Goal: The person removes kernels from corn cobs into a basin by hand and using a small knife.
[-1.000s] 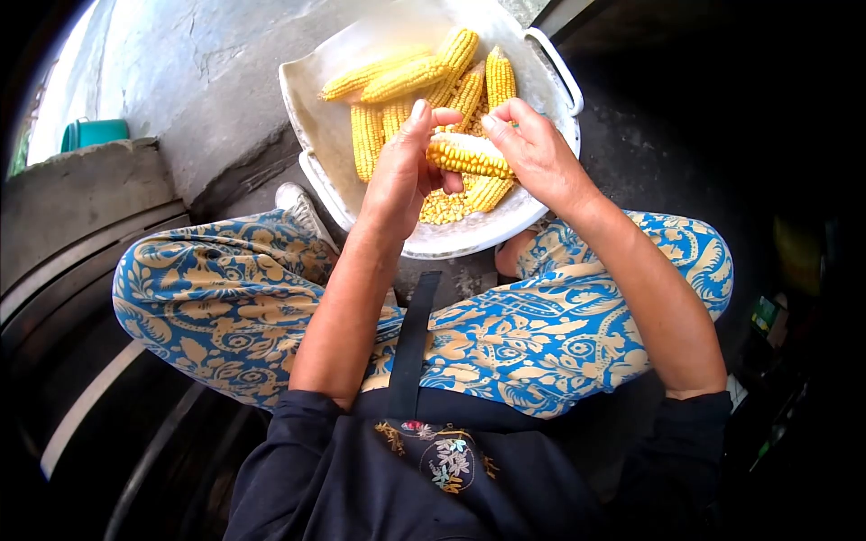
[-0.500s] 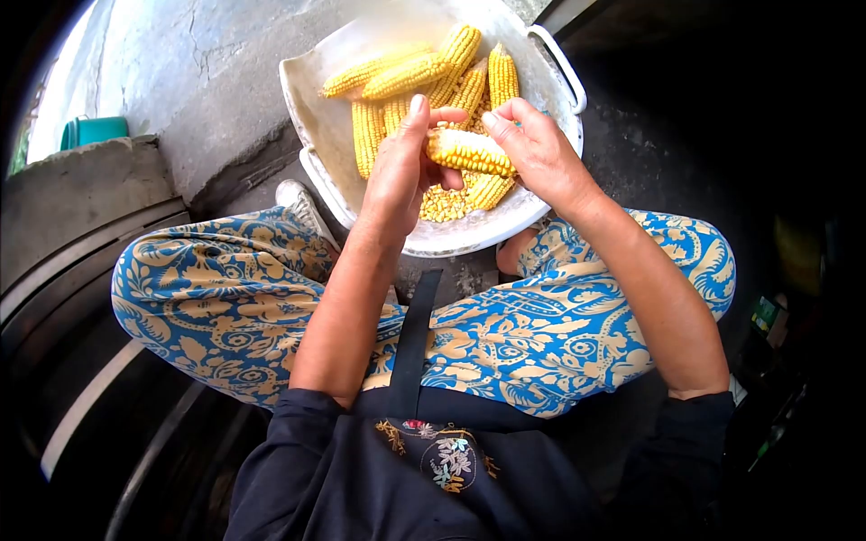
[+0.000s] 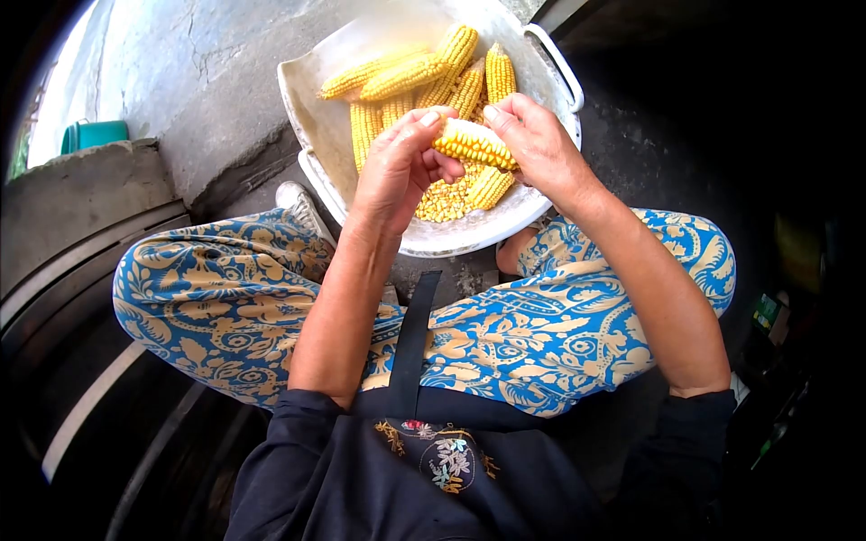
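Between my hands is a corn cob (image 3: 475, 146), partly stripped: its upper side shows pale and bare, while yellow kernels still line the lower side. My left hand (image 3: 406, 162) is closed round the cob's left end, thumb near the top. My right hand (image 3: 538, 149) grips the right end, its thumb lying on the upper side. Below the cob, loose kernels (image 3: 442, 204) lie in a white basin (image 3: 317, 117). Several whole corn cobs (image 3: 406, 77) are heaped in the basin's far part, and another cob (image 3: 490, 187) lies just under my right hand.
The basin has a white handle (image 3: 561, 68) at its right. My patterned trouser legs (image 3: 216, 298) are bent on both sides of it, with a shoe (image 3: 302, 209) near its left edge. A green container (image 3: 95, 134) stands on a concrete ledge (image 3: 90, 185) at the left.
My left thumb has come down from a raised position onto the cob's left end. The cob has shifted slightly, its left end tilting up. My right hand has barely moved.
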`<move>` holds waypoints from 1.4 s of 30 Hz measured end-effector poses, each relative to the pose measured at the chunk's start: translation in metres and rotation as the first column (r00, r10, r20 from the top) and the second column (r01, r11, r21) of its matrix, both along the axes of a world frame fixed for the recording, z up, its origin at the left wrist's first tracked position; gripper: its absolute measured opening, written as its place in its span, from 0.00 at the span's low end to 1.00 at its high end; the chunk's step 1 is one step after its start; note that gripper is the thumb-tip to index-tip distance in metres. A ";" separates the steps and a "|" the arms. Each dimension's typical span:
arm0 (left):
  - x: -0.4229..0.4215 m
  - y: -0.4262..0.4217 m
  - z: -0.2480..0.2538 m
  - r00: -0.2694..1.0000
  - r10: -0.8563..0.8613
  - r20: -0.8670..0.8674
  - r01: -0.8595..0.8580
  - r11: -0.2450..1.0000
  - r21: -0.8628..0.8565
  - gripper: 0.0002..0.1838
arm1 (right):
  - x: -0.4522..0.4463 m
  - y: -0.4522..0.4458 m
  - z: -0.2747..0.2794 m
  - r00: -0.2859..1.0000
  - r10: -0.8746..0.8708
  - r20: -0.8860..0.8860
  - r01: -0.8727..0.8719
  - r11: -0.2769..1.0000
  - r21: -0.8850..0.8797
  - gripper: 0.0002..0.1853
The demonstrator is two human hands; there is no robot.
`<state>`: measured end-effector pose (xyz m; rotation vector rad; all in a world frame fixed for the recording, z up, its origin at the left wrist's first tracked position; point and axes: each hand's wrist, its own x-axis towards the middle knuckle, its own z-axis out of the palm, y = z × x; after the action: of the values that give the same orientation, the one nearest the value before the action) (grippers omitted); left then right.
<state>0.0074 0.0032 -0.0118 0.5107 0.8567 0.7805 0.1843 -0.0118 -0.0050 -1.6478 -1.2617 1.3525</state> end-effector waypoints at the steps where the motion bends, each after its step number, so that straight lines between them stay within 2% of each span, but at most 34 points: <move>1: 0.002 0.000 0.000 0.996 0.005 -0.088 -0.005 1.000 0.003 0.15 | 0.000 -0.001 -0.004 1.000 0.030 0.005 -0.030 1.000 0.009 0.16; 2: 0.004 -0.002 0.000 0.996 0.004 -0.087 -0.004 1.000 0.002 0.15 | 0.000 -0.002 -0.007 0.998 0.060 0.010 -0.060 0.998 0.017 0.17; 4: 0.007 -0.003 0.003 0.969 0.016 -0.248 -0.018 1.000 -0.005 0.15 | -0.001 -0.002 -0.006 0.998 0.057 0.007 -0.056 0.998 -0.015 0.18; 6: 0.005 -0.002 0.001 0.968 0.007 -0.249 -0.009 1.000 -0.008 0.18 | -0.003 -0.001 -0.003 0.999 0.053 0.006 -0.053 0.998 -0.046 0.19; 8: 0.002 -0.001 0.000 0.998 0.061 -0.028 -0.063 0.997 -0.046 0.21 | -0.002 0.001 0.003 0.999 0.035 -0.022 -0.037 0.994 -0.102 0.20; 9: 0.001 0.000 0.002 0.998 0.040 0.037 -0.040 0.999 -0.001 0.22 | -0.002 0.002 0.006 0.999 0.035 -0.021 -0.037 0.994 -0.102 0.20; 12: 0.001 0.003 0.005 1.000 -0.018 -0.020 0.020 0.998 0.064 0.21 | -0.002 0.004 0.015 0.998 -0.006 -0.061 -0.006 0.982 -0.188 0.22; 14: -0.001 0.002 0.003 0.999 -0.021 -0.050 0.024 0.998 0.063 0.20 | 0.000 0.006 0.017 0.984 0.174 0.023 -0.169 0.975 -0.145 0.26; 15: -0.001 0.001 0.002 0.993 -0.026 -0.112 0.036 0.996 0.085 0.19 | -0.002 0.005 0.016 0.984 0.174 0.024 -0.169 0.975 -0.146 0.26; 17: 0.000 0.000 0.003 0.984 -0.033 -0.174 0.052 0.993 0.105 0.18 | -0.006 -0.001 0.014 0.907 0.257 0.333 -0.271 0.963 -0.003 0.30; 18: 0.001 -0.001 0.005 0.978 -0.044 -0.205 0.072 0.989 0.130 0.17 | -0.006 -0.003 0.013 0.908 0.255 0.332 -0.269 0.963 -0.004 0.30; 20: 0.003 -0.002 0.007 0.970 -0.053 -0.237 0.092 0.983 0.157 0.16 | -0.005 -0.004 0.011 0.950 0.235 0.205 -0.242 0.970 0.010 0.30; 21: 0.004 -0.003 0.007 0.969 -0.042 -0.244 0.083 0.983 0.165 0.16 | -0.004 -0.002 0.012 0.950 0.235 0.205 -0.242 0.970 0.012 0.30; 23: 0.005 -0.004 0.009 0.967 -0.032 -0.252 0.077 0.982 0.171 0.16 | -0.001 0.002 0.014 0.954 0.276 0.115 -0.268 0.960 -0.080 0.29; 27: 0.007 -0.006 0.010 0.972 -0.008 -0.236 0.049 0.984 0.168 0.15 | -0.002 0.000 0.006 0.961 0.251 0.113 -0.248 0.968 -0.040 0.26; 29: 0.010 -0.007 0.011 0.974 -0.014 -0.226 0.053 0.985 0.166 0.15 | -0.001 0.000 0.002 0.996 0.076 0.055 -0.080 0.994 0.073 0.25; 32: 0.017 -0.008 0.013 0.973 0.042 -0.226 0.001 0.983 0.183 0.15 | 0.002 0.000 0.002 0.990 0.136 0.039 -0.138 0.989 0.050 0.25; 33: 0.015 -0.008 0.012 0.971 0.038 -0.235 0.010 0.981 0.196 0.15 | 0.000 0.001 0.006 0.991 0.134 0.008 -0.134 0.991 0.018 0.25; 34: 0.011 -0.008 0.013 0.968 0.033 -0.249 0.020 0.978 0.207 0.15 | -0.004 0.000 0.016 0.992 0.087 -0.092 -0.098 0.989 -0.115 0.26; 36: 0.014 -0.009 0.014 0.968 0.038 -0.248 0.027 0.966 0.256 0.17 | 0.000 0.002 0.018 0.974 0.067 -0.215 -0.125 0.955 -0.271 0.27; 38: 0.016 -0.009 0.018 0.958 0.016 -0.285 0.069 0.956 0.286 0.17 | 0.003 0.003 0.020 0.975 0.105 -0.194 -0.156 0.949 -0.274 0.29; 40: 0.010 -0.005 0.012 0.966 0.035 -0.257 0.031 0.968 0.248 0.17 | -0.003 0.002 0.021 0.942 0.038 -0.332 -0.144 0.943 -0.300 0.29; 42: 0.000 0.002 0.008 0.970 0.073 -0.233 -0.026 0.980 0.196 0.17 | -0.003 0.004 0.024 0.928 0.036 -0.371 -0.150 0.947 -0.285 0.28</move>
<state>0.0072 0.0049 -0.0038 0.7691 1.0260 0.8637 0.1815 -0.0076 0.0191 -1.4541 -0.9550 1.8931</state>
